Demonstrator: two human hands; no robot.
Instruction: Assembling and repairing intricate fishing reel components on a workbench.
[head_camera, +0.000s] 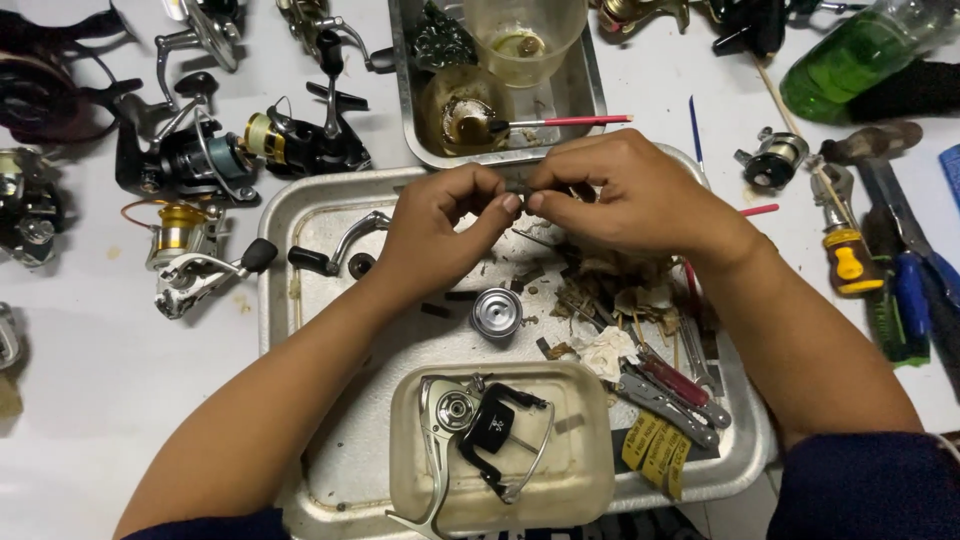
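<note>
My left hand (440, 215) and my right hand (625, 195) meet above a large metal tray (300, 215), fingertips pinching a small dark metal part (522, 184) between them; most of the part is hidden by the fingers. Below the hands on the tray lie a small silver spool (497, 313), a reel handle with a black knob (335, 253), and crumpled dirty tissue (610, 350). A beige plastic dish (580, 470) at the near edge holds a fishing reel body with a black bail arm (485, 435).
Several fishing reels (200, 160) lie on the white table at left. A smaller steel tray (575, 85) behind holds a plastic cup, an oily bowl and a red brush (570, 122). Screwdrivers and pliers (880, 260) and a green bottle (850, 60) sit at right. Multitool (670, 395) lies on the tray.
</note>
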